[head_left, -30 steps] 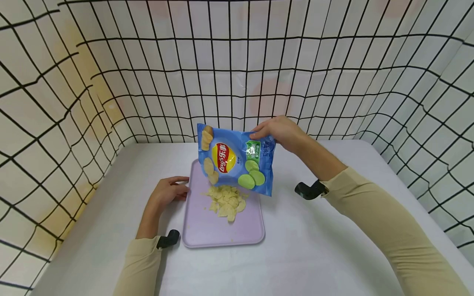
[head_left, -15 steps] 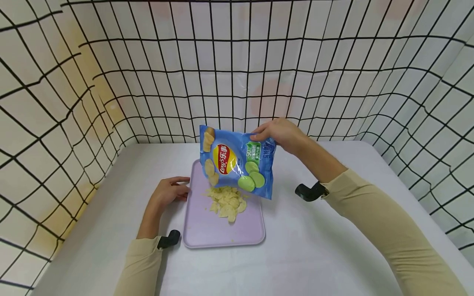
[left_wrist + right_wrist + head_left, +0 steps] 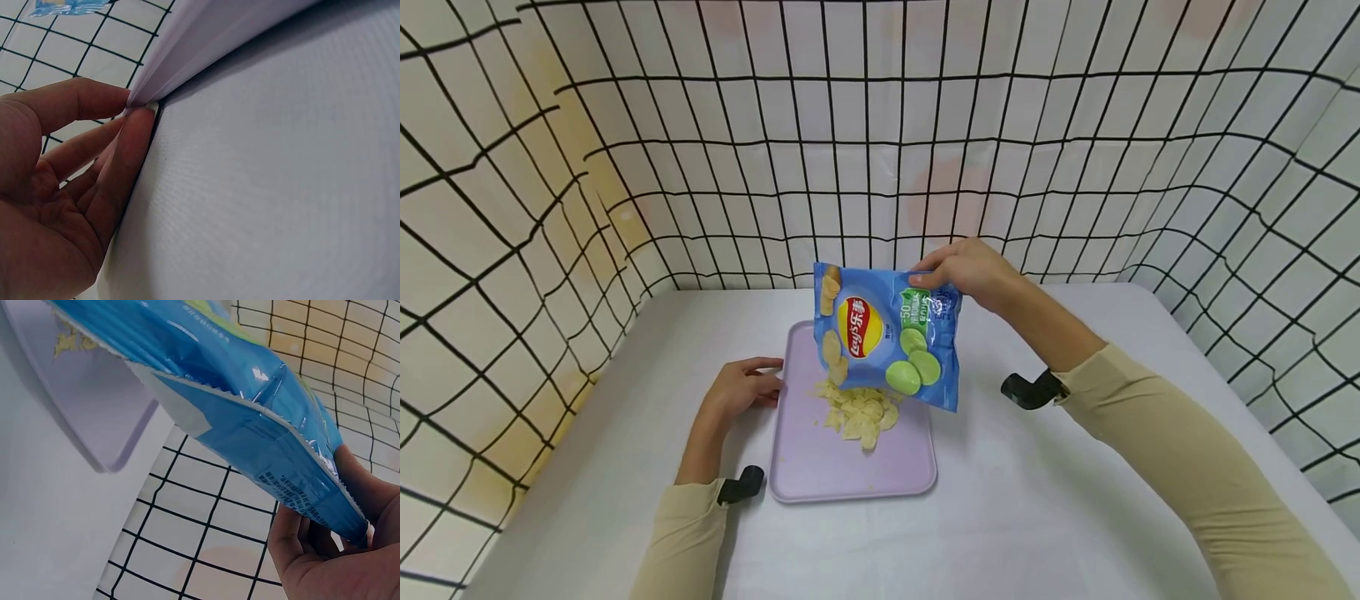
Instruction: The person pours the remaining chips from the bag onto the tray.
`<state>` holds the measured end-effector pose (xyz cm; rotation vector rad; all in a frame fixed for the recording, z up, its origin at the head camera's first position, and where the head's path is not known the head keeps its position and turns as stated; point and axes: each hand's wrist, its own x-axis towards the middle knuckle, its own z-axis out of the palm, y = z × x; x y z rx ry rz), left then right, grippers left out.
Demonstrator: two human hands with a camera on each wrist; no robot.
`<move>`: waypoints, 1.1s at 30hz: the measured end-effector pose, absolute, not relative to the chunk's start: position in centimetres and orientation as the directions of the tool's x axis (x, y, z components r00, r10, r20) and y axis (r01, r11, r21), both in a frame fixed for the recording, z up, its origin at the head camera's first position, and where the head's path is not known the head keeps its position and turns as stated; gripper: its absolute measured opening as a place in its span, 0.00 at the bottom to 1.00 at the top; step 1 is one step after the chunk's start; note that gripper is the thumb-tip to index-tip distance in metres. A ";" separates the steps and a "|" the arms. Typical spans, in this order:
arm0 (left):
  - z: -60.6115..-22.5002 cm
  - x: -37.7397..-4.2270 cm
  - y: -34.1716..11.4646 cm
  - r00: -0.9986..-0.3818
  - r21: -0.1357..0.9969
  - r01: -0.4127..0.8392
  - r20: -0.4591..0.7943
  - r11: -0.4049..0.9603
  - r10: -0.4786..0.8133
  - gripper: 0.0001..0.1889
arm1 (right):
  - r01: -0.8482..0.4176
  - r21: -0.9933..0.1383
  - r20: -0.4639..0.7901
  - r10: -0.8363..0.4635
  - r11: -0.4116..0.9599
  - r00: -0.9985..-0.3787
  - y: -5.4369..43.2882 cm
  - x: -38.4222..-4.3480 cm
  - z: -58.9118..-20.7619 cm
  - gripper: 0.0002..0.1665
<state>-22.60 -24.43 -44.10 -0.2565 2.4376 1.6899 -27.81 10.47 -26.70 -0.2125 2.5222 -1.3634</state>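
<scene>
My right hand [image 3: 973, 271] grips a blue Lay's potato chip bag [image 3: 880, 333] by its upper right corner, above the far part of a lavender tray [image 3: 850, 475]. In the right wrist view, thumb and fingers pinch one end of the chip bag [image 3: 250, 450], whose serrated edge faces the camera. Pale potato chips [image 3: 859, 421] lie heaped on the tray, partly hidden behind the bag. At the tray's left side, my left hand [image 3: 741, 390] holds the rim; the left wrist view shows thumb and finger pinching the tray edge [image 3: 169, 62].
A white-covered table [image 3: 1037, 517] lies under the tray. Black wire grid panels [image 3: 865, 150] backed with white sheeting stand at the back and on both sides. Black wrist cameras sit at both cuffs, the right one [image 3: 1030, 389] hanging beside the bag.
The bag has shifted slightly right and down in my right hand, covering more of the chip pile's upper part. My left hand and the tray stay where they were.
</scene>
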 end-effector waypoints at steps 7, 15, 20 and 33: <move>-44.1 -22.6 -24.4 -0.968 0.908 -0.247 -0.244 0.338 -0.052 0.25 | -0.008 -0.835 -0.153 -0.246 0.550 -0.957 10.5 -27.6 -26.6 0.21; -43.9 -22.7 -24.3 -0.972 0.909 -0.234 -0.232 0.346 -0.048 0.25 | -0.002 -0.826 -0.156 -0.232 0.563 -0.960 10.6 -27.4 -26.6 0.21; -43.9 -22.5 -24.3 -0.970 0.900 -0.242 -0.238 0.361 -0.057 0.25 | 0.003 -0.839 -0.149 -0.223 0.545 -0.963 10.4 -27.3 -26.4 0.20; -44.0 -22.5 -24.3 -0.971 0.907 -0.238 -0.232 0.347 -0.059 0.25 | -0.006 -0.824 -0.153 -0.232 0.566 -0.961 10.4 -27.4 -26.6 0.20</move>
